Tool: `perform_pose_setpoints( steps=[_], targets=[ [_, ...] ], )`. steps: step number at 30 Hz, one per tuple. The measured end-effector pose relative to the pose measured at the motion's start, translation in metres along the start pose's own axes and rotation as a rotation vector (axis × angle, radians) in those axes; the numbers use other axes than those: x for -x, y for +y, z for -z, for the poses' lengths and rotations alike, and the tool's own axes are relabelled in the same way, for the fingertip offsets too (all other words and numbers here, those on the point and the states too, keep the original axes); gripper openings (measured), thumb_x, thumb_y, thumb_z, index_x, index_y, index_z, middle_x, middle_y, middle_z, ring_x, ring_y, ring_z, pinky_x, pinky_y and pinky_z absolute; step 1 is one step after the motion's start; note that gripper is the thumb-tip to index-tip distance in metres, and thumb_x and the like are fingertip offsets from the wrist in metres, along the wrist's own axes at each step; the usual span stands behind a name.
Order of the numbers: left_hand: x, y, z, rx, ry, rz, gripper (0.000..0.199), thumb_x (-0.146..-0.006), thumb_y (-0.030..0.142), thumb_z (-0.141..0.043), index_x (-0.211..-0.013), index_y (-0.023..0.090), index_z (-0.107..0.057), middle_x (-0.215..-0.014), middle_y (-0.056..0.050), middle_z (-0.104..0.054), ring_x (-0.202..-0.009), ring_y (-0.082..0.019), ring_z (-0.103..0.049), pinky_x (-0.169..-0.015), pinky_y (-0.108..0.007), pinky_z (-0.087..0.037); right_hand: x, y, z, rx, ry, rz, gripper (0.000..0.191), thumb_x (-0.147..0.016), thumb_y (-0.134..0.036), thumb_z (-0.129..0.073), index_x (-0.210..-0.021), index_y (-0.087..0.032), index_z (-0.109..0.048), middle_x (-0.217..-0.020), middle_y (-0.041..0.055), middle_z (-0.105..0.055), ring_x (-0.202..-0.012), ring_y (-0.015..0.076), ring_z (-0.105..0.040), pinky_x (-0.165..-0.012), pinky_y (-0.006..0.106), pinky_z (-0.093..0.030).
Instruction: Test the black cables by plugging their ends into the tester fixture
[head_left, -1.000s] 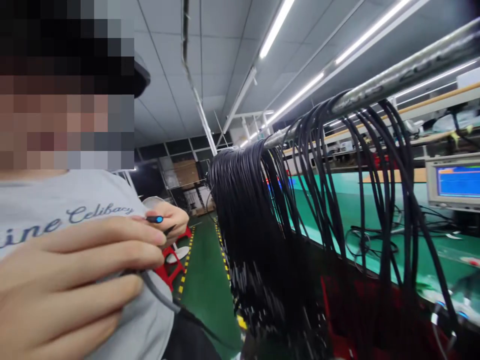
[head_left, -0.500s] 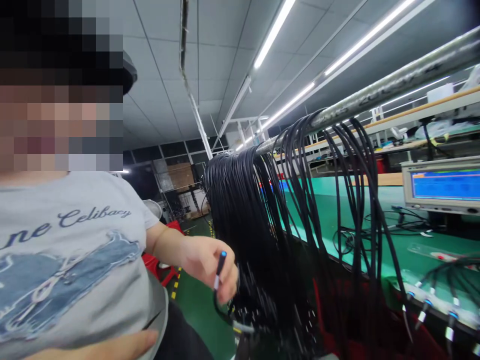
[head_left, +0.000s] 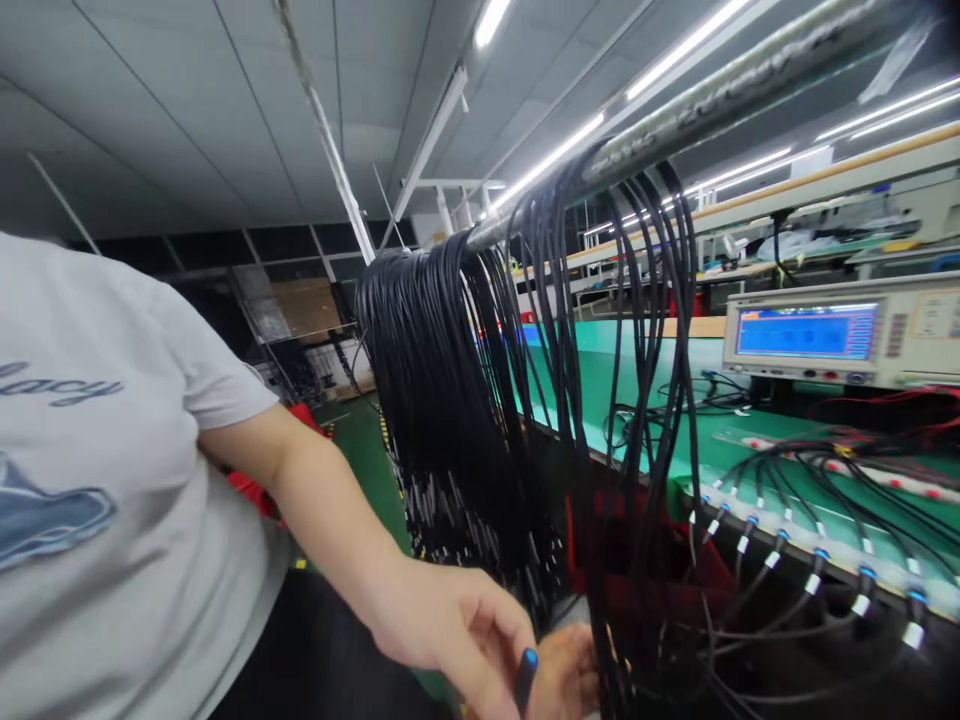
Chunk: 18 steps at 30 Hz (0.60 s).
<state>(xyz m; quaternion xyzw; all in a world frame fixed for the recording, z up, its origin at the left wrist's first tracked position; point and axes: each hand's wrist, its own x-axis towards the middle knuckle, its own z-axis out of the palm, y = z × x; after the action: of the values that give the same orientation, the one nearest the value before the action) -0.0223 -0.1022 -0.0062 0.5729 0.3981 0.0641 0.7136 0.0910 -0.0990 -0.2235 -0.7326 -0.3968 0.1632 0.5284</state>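
Observation:
A person in a grey T-shirt (head_left: 142,400) stands close on the left. That person's hand (head_left: 450,630) holds a black cable end with a blue-tipped connector (head_left: 528,672), near the bottom edge. Just beyond it, a second hand (head_left: 562,672) with bent fingers is beside the hanging cables. It may be my right hand, but the frame does not settle whose it is or what it grips. I cannot see my left hand. Many black cables (head_left: 427,350) drape over a metal pole (head_left: 675,110), their pale-marked ends hanging low.
On the right, a green bench (head_left: 757,415) carries a measuring instrument (head_left: 806,340) with a blue screen. Several blue-ringed connectors (head_left: 821,556) line a pale strip at the bench edge. Behind the hanging cables shows a red container or seat (head_left: 675,560).
My view has shifted, so the pole and bench sit further left. The person's hand with the connector has come lower and nearer; a second hand now shows beside it. The person's head has left view.

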Motion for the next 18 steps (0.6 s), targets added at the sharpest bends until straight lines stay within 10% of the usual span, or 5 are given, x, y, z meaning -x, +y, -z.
perform_pose_setpoints(
  steps=[8, 13, 18],
  targets=[
    [-0.009, -0.004, -0.008, 0.109, -0.206, 0.073, 0.035, -0.055, 0.036, -0.09, -0.084, 0.021, -0.078, -0.087, 0.005, -0.076, -0.076, -0.007, -0.069, -0.074, -0.016, -0.057, 0.016, -0.026, 0.003, -0.57, 0.081, 0.145, 0.084, -0.098, -0.042, 0.008, -0.087, -0.024, -0.074, -0.054, 0.0101, -0.059, -0.06, 0.0292, -0.07, -0.06, 0.046, -0.058],
    [-0.02, -0.01, -0.009, 0.181, -0.289, 0.033, 0.036, -0.055, 0.03, -0.091, -0.087, 0.02, -0.077, -0.078, 0.006, -0.073, -0.069, -0.005, -0.066, -0.068, -0.014, -0.056, 0.016, -0.051, 0.019, -0.665, -0.144, 0.253, 0.085, -0.099, -0.046, 0.005, -0.074, -0.027, -0.074, -0.04, 0.0038, -0.048, -0.042, 0.0207, -0.06, -0.042, 0.03, -0.05],
    [-0.017, 0.011, -0.011, 0.15, -0.28, -0.006, 0.043, -0.058, 0.03, -0.089, -0.097, 0.021, -0.074, -0.091, 0.003, -0.075, -0.085, -0.011, -0.071, -0.07, -0.02, -0.056, 0.009, -0.046, 0.081, -0.498, -0.392, 0.23, 0.061, -0.097, -0.057, -0.032, -0.064, -0.029, -0.074, -0.036, 0.0006, -0.05, -0.039, 0.0185, -0.059, -0.035, 0.023, -0.044]
  ],
)
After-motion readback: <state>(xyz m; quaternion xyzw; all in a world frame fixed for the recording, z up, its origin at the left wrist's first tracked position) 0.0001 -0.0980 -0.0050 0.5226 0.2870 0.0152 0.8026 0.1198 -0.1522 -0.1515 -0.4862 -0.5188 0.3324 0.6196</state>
